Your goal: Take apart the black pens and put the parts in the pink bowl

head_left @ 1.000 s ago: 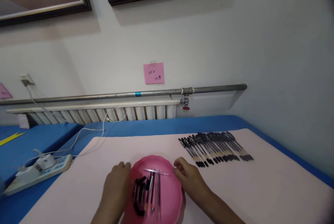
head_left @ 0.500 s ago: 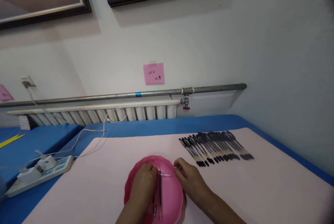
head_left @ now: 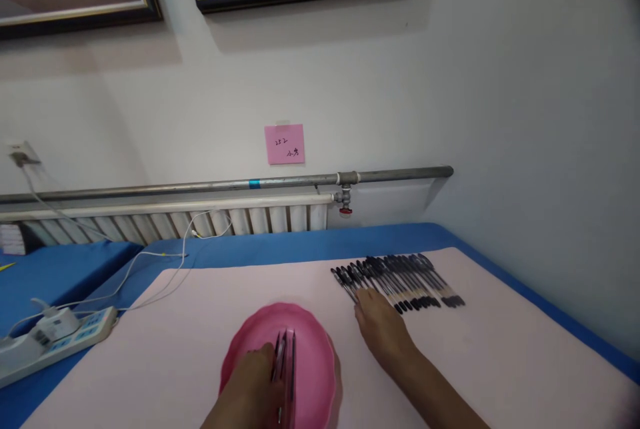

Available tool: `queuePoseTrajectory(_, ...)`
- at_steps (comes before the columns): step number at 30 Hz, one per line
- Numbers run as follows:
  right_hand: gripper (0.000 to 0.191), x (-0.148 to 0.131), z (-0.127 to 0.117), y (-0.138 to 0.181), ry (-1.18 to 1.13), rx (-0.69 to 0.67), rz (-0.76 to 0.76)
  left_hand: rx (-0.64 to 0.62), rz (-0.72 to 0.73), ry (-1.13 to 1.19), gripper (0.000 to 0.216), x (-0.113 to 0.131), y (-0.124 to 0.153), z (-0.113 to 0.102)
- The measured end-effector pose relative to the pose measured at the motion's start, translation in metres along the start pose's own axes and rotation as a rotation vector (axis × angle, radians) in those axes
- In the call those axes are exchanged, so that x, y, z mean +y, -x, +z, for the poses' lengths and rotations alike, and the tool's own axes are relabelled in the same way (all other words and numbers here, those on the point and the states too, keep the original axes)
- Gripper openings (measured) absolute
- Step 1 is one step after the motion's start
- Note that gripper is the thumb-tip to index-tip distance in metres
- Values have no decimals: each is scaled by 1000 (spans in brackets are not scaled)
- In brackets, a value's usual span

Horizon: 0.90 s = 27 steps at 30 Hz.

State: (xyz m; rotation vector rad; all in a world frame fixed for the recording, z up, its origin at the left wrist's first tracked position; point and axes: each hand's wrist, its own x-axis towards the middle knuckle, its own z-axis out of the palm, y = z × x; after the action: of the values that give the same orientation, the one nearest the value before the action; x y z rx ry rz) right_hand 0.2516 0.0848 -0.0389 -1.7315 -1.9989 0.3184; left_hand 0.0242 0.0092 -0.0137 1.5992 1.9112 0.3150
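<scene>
My left hand (head_left: 253,376) is over the left part of a round pink plate (head_left: 320,349) with a wavy rim. Its fingers are curled beside thin dark pen refills (head_left: 293,366) and clear plastic pieces lying in the plate; what they grip is hidden. To the right, my right hand (head_left: 377,319) reaches the left end of a row of black-capped pens (head_left: 387,276). Its fingers are closed at the lower end of a pen (head_left: 347,282), covering the near tips of the leftmost ones. The pens lie side by side, slanted, on pale pink paper.
Pale pink paper (head_left: 170,342) covers a blue-clothed table (head_left: 280,252). A power strip (head_left: 95,339) with plugs and white cables stands at the left. Behind the table are a radiator (head_left: 260,219), a pipe with a red valve (head_left: 345,210) and a wall.
My right hand has moved from the plate's right rim to the left end of the pen row. My left hand has drawn nearer to me within the plate. The view has shifted slightly right.
</scene>
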Motion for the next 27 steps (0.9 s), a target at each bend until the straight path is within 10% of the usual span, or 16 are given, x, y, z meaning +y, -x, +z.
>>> queuePoseTrajectory(10, 24, 2, 5, -4, -5, -68, 96, 44, 54, 89, 14, 1, 4, -5)
queuePoseTrajectory(20, 25, -56, -25, 19, -712, -345, 17, 121, 104, 1160, 40, 4, -7, -22)
queuePoseTrajectory(27, 10, -83, -17, 44, -856, -573, -44, 60, 216, 1499, 38, 9, -5, -22)
